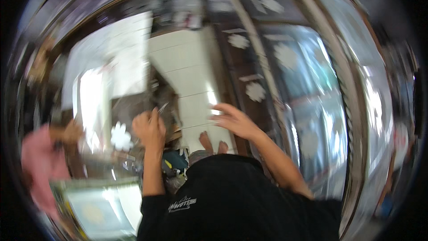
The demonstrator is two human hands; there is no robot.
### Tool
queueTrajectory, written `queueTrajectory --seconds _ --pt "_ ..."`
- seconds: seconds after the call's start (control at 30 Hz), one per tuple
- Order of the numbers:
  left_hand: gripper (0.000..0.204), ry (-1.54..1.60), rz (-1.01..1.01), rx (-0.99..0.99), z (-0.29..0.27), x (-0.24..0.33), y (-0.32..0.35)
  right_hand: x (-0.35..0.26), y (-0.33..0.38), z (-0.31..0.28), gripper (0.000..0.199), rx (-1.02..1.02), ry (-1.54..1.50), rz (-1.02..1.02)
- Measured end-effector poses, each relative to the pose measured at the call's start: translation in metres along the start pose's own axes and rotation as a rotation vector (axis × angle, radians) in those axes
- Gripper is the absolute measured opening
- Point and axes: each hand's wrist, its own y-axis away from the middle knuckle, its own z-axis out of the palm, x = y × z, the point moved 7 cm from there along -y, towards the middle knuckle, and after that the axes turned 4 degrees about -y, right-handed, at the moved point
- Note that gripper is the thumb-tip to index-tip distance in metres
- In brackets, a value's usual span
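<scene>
My left hand is closed in a fist over the edge of a dark table. A small pointed silvery tool sticks out from its thumb side; motion blur hides its exact kind. My right hand holds nothing I can see, its fingers stretched out and apart above the tiled floor. Left of my left hand, a white flower-shaped piece rests on the dark tabletop. Beyond it a large white sheet covers much of the table.
A person in a pink top stands at the left, one hand near the table. Dark glass-fronted cabinets with white flower shapes line the right side. A glass-topped case is at the lower left. Pale floor tiles run between.
</scene>
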Motion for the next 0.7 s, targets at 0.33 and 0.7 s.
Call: queueTrajectory --seconds 0.33,0.7 --pt "0.037 0.345 0.437 -0.054 -0.028 0.162 0.023 -0.019 -0.04 -0.006 0.046 0.088 0.123 0.182" --pt "0.038 0.525 0.592 0.046 -0.03 0.22 0.019 -0.021 0.031 -0.075 0.043 0.34 0.281 0.086"
